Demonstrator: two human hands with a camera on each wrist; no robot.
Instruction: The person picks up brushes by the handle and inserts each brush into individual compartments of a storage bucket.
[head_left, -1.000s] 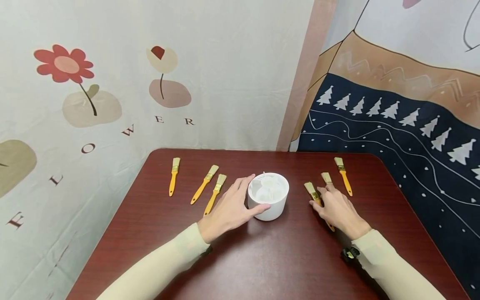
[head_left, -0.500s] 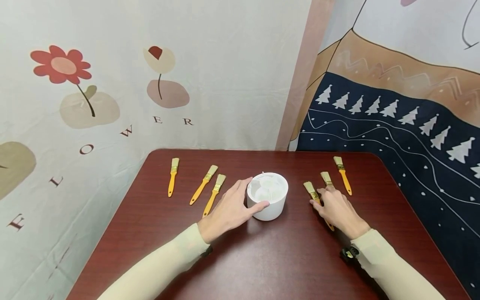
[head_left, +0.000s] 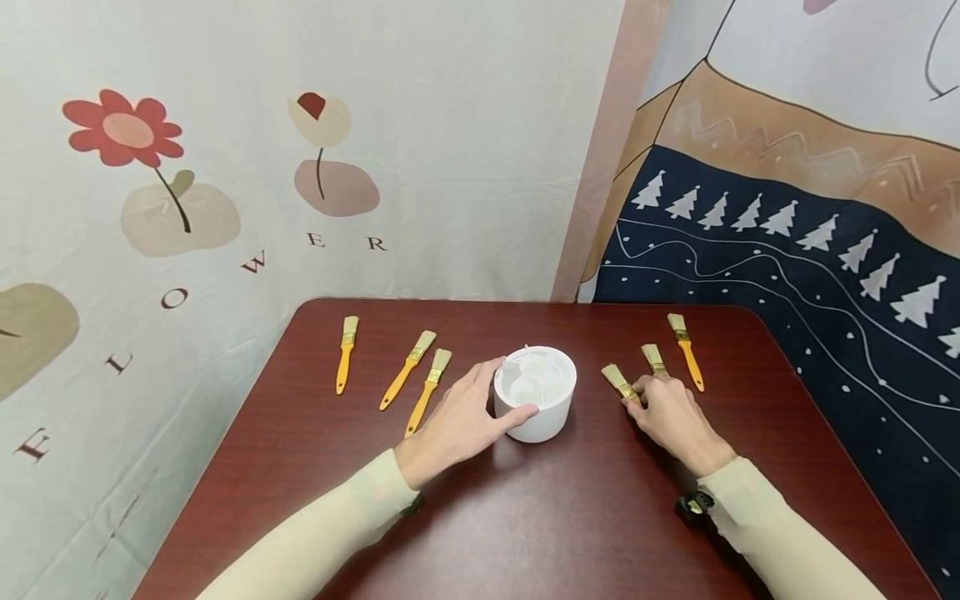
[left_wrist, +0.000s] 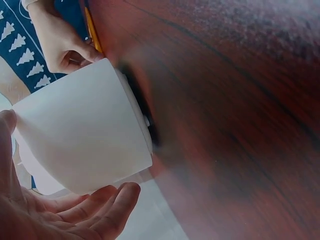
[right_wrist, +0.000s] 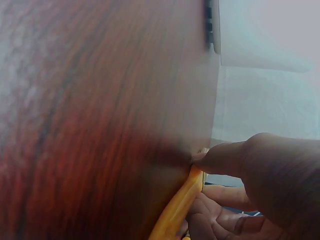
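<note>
My left hand (head_left: pixel 457 423) grips a white round tub (head_left: pixel 538 421), thumb on the near side and fingers around its left. The tub stands upright on the table, its inside divided by whitish partitions. In the left wrist view the fingers (left_wrist: pixel 117 205) curve along the tub's wall. To the right, my right hand (head_left: pixel 675 423) pinches a paintbrush (head_left: pixel 618 379) between thumb and fingers. Its pale bristles point toward the back left, and the hand covers its handle in the head view. The right wrist view shows that yellow handle (right_wrist: pixel 175 210) low over the tabletop.
A second paintbrush (head_left: pixel 653 358) lies just behind the right hand, partly hidden, with another paintbrush (head_left: pixel 686 352) farther right. Left of the tub lie three more: an outer paintbrush (head_left: pixel 347 354), a middle paintbrush (head_left: pixel 407 370) and a paintbrush (head_left: pixel 429 392) by the left forearm.
The right hand now pinches the nearest paintbrush, whose bristle end has shifted slightly left and whose handle end has gone out of sight behind the hand. The left hand and tub stay put.
</note>
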